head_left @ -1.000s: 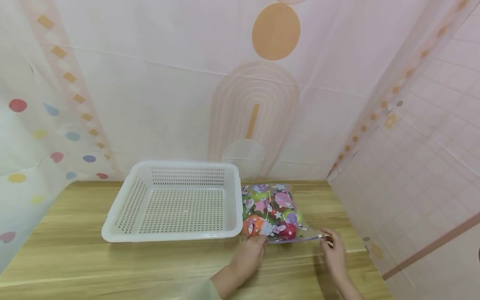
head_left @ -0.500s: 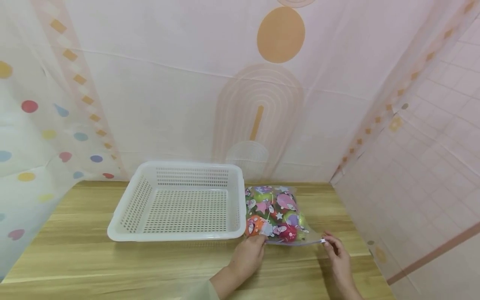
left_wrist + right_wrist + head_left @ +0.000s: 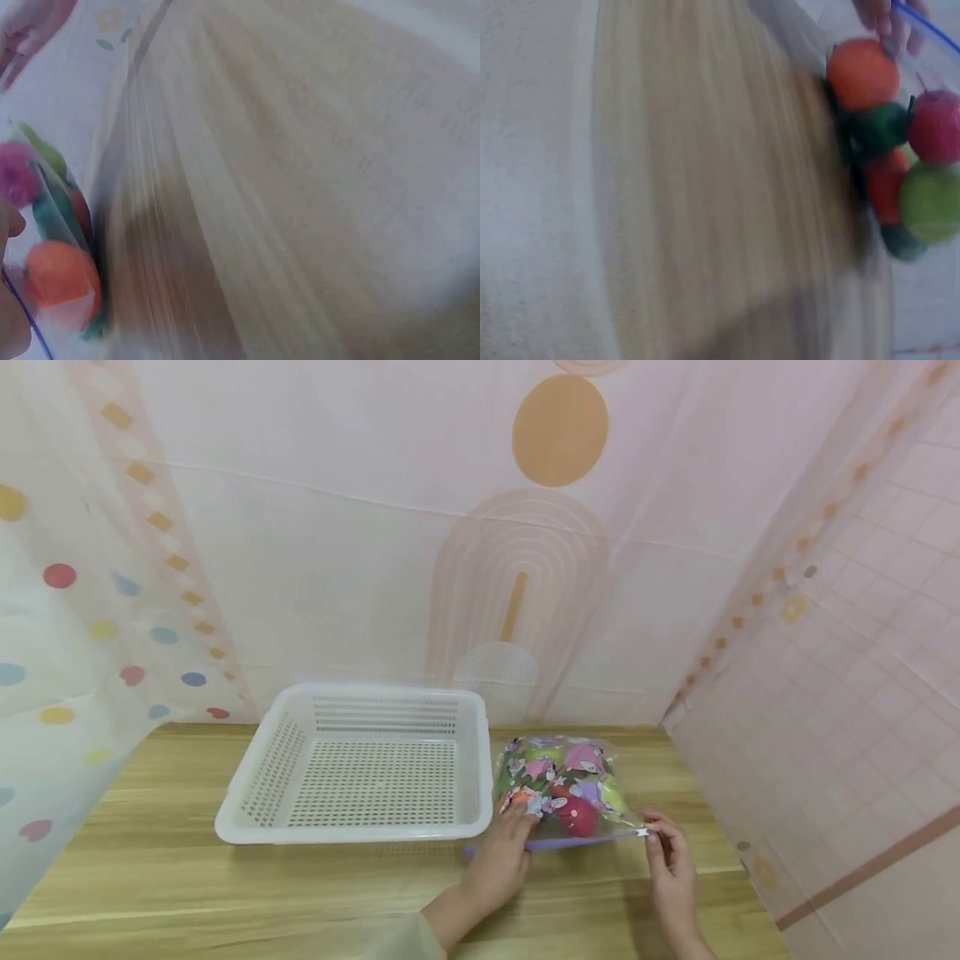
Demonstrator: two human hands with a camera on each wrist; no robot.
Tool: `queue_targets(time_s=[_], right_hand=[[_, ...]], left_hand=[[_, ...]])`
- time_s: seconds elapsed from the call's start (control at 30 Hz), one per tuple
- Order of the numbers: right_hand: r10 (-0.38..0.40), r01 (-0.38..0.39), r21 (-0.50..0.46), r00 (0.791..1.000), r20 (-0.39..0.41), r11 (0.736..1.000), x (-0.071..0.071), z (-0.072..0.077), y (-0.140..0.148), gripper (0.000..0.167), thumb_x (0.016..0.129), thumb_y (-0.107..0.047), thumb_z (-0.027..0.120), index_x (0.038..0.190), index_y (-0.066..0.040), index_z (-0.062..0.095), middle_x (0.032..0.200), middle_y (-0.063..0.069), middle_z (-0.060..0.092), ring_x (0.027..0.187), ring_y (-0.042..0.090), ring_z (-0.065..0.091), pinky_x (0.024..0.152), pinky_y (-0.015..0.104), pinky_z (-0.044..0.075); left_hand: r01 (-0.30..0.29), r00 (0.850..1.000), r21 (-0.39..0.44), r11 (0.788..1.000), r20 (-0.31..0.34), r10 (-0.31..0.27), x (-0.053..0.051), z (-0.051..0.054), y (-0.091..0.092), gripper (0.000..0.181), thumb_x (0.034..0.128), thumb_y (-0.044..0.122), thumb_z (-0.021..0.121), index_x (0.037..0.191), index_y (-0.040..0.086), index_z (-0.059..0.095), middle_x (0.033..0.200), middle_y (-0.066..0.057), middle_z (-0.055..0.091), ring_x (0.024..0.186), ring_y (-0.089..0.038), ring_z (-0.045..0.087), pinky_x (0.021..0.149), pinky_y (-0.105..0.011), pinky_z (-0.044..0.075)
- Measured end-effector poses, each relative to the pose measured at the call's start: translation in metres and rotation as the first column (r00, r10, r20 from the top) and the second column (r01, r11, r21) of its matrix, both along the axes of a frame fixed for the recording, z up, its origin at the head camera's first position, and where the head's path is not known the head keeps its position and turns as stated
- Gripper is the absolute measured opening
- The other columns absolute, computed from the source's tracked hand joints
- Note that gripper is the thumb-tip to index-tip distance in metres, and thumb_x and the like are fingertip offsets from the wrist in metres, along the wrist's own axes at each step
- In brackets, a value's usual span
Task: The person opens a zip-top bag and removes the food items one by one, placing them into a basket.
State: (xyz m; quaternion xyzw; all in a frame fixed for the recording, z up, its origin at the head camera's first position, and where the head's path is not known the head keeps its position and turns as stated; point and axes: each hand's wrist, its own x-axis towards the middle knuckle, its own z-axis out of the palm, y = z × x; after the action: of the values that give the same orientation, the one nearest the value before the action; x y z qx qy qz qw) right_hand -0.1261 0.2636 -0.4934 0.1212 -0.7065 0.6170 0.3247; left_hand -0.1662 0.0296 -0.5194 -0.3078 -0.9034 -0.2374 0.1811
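Note:
A clear printed zip bag [image 3: 558,777] lies on the table, plump with toy-like fruit: an orange one [image 3: 862,73], a red one [image 3: 935,126] and a green one [image 3: 930,201] show through it. Along its near side runs a purple-blue zip edge [image 3: 558,842]. My left hand [image 3: 497,860] lies over the bag's near left corner with its fingers stretched forward across the zip edge; where its thumb presses is hidden. At the bag's near right end, my right hand [image 3: 671,864] pinches the small white zip slider [image 3: 642,832] between thumb and finger.
Just left of the bag stands a white perforated plastic basket [image 3: 352,837], with nothing in it. Both sit on a wood-grain table [image 3: 315,893]. A patterned cloth [image 3: 360,568] closes off the back, and more cloth hangs at both sides.
My left hand has gone from gripping the bag's near left corner to lying over it with straighter fingers. The bag has shifted slightly right, its zip edge now showing left of that hand.

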Motion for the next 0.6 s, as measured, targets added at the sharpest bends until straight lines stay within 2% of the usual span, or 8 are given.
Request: queue_targets(time_s=[0.07, 0.2, 0.27, 0.37, 0.43, 0.5, 0.6], right_hand=[[0.041, -0.040, 0.019, 0.999, -0.033, 0.999, -0.001, 0.003, -0.003, 0.011, 0.090, 0.017, 0.039, 0.100, 0.021, 0.043, 0.115, 0.003, 0.058, 0.113, 0.007, 0.052, 0.097, 0.014, 0.038], [0.014, -0.012, 0.065, 0.999, -0.034, 0.998, -0.002, 0.005, -0.005, 0.012, 0.089, 0.019, 0.040, 0.100, 0.021, 0.045, 0.105, 0.001, 0.060, 0.101, 0.004, 0.055, 0.089, 0.013, 0.042], [-0.016, 0.019, 0.081, 0.999, -0.038, 0.997, -0.001, 0.007, -0.007, 0.013, 0.087, 0.023, 0.040, 0.098, 0.022, 0.046, 0.100, -0.003, 0.058, 0.095, 0.002, 0.054, 0.083, 0.010, 0.043], [-0.039, 0.044, 0.094, 0.998, -0.052, 0.995, 0.002, 0.012, -0.012, 0.014, 0.083, 0.027, 0.040, 0.096, 0.024, 0.047, 0.098, -0.009, 0.057, 0.091, -0.001, 0.053, 0.079, 0.008, 0.043], [-0.061, 0.068, 0.116, 0.996, -0.063, 0.991, 0.005, 0.018, -0.015, 0.015, 0.082, 0.028, 0.042, 0.095, 0.024, 0.048, 0.097, -0.008, 0.058, 0.090, -0.002, 0.054, 0.077, 0.007, 0.043], [-0.081, 0.091, 0.133, 0.994, -0.078, 0.987, 0.008, 0.023, -0.019, 0.016, 0.081, 0.028, 0.044, 0.095, 0.023, 0.050, 0.097, -0.005, 0.060, 0.090, -0.003, 0.055, 0.077, 0.007, 0.044], [-0.112, 0.124, 0.136, 0.989, -0.094, 0.983, 0.011, 0.028, -0.022, 0.016, 0.081, 0.027, 0.046, 0.096, 0.023, 0.051, 0.097, -0.003, 0.062, 0.092, -0.004, 0.056, 0.079, 0.007, 0.044]], left_hand=[[0.013, 0.999, 0.043, 0.999, 0.034, -0.014, -0.007, -0.002, 0.001, 0.045, 0.0749, 0.000, 0.063, 0.119, 0.000, 0.053, 0.129, -0.025, 0.051, 0.123, -0.037, 0.045, 0.102, -0.050, 0.035], [0.036, 0.990, 0.079, 0.996, 0.134, -0.046, -0.015, -0.001, 0.002, 0.053, 0.0735, -0.006, 0.061, 0.125, 0.000, 0.051, 0.135, -0.024, 0.046, 0.129, -0.036, 0.039, 0.105, -0.050, 0.030], [0.040, 0.986, 0.052, 0.998, 0.161, -0.047, -0.013, 0.002, 0.002, 0.053, 0.0749, -0.004, 0.061, 0.127, 0.001, 0.052, 0.136, -0.025, 0.044, 0.130, -0.036, 0.037, 0.106, -0.050, 0.029], [0.023, 0.981, -0.009, 1.000, 0.193, -0.020, -0.004, 0.010, 0.004, 0.048, 0.0807, 0.008, 0.063, 0.127, 0.001, 0.053, 0.137, -0.025, 0.043, 0.129, -0.037, 0.038, 0.105, -0.052, 0.029], [0.013, 0.983, -0.020, 1.000, 0.182, -0.009, 0.002, 0.019, 0.009, 0.049, 0.0838, 0.018, 0.064, 0.128, 0.001, 0.053, 0.135, -0.022, 0.046, 0.126, -0.035, 0.042, 0.104, -0.051, 0.032], [0.013, 0.988, 0.011, 1.000, 0.151, -0.015, 0.008, 0.030, 0.016, 0.050, 0.0848, 0.027, 0.065, 0.126, 0.002, 0.054, 0.130, -0.015, 0.051, 0.121, -0.030, 0.048, 0.102, -0.046, 0.037], [0.070, 0.996, 0.086, 0.994, 0.055, -0.075, 0.012, 0.048, 0.029, 0.043, 0.0854, 0.031, 0.066, 0.120, 0.007, 0.059, 0.117, -0.005, 0.059, 0.109, -0.019, 0.056, 0.094, -0.032, 0.045]])
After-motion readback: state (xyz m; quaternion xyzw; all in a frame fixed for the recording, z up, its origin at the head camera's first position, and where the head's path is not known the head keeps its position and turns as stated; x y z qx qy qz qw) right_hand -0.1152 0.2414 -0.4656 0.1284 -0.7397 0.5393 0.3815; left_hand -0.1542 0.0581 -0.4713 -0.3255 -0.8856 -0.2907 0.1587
